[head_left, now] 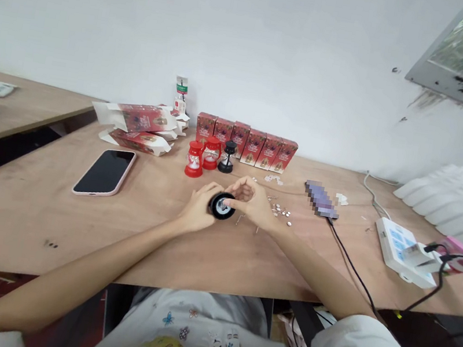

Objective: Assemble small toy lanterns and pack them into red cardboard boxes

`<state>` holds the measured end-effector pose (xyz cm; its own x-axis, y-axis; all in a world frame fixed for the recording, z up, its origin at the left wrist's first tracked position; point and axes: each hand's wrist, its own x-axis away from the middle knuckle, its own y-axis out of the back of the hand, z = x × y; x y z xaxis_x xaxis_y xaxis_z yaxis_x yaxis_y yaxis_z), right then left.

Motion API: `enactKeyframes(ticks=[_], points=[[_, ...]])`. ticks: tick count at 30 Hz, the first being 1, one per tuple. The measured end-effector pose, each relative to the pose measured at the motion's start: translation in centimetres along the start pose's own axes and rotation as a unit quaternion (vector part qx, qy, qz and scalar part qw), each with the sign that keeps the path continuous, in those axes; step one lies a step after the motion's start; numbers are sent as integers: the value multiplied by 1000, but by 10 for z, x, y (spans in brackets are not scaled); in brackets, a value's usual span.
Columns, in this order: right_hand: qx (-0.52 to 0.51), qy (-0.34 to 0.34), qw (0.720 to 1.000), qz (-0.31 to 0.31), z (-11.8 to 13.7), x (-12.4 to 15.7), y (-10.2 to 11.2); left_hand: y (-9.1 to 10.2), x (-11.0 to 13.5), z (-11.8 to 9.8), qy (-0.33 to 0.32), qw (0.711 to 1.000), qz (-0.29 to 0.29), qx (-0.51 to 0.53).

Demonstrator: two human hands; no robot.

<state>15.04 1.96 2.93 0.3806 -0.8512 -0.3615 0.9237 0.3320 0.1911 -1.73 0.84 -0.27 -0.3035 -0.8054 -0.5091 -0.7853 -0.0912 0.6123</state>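
My left hand (201, 206) is wrapped round a small black lantern (213, 213), tilted so its round underside with a pale centre faces me. My right hand (250, 201) curls in from the right, thumb at the middle of that underside; whatever may be pinched there is too small to make out. Just beyond my hands stand two red lanterns (194, 160) and another black lantern (227, 158), all upright. Small round silvery pieces and thin metal bits (280, 209) lie scattered beside my right hand.
A row of several red boxes (248, 144) stands near the wall. Opened boxes (142, 124) lie at left, behind a phone (105, 172). To the right are a second phone (321, 199) on a cable, a power strip (403, 252) and stacked white pieces (451, 199).
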Motion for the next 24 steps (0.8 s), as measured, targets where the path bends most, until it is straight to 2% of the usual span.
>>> enactKeyframes(ticks=[2,5,7,9,11,13,16,18,21,24], points=[[-36,-19,999,-5,-4,0,-4,0,0,0,10,1000,4,-25],[-32,2,999,2,-8,-2,-2,1,0,0,13,1000,-3,-27],[-5,33,999,-8,-12,-8,12,1,-1,-1,0,1000,-16,-9],[68,53,994,-65,-20,-20,36,2,-2,-1,-22,999,-31,17],[211,10,969,-129,-31,-34,66,2,-4,-1,-36,998,-44,38],[404,-88,906,-90,-42,-48,95,3,-5,0,-37,997,-51,51],[474,-136,868,-64,-57,-60,123,3,-6,1,-31,996,-55,60],[499,-145,853,-53,-64,-63,129,3,-7,1,-29,996,-58,64],[534,-146,832,-31,-72,-63,127,3,-7,1,-33,995,-64,69],[545,-135,827,-20,-76,-64,125,2,-7,2,-37,994,-67,73]])
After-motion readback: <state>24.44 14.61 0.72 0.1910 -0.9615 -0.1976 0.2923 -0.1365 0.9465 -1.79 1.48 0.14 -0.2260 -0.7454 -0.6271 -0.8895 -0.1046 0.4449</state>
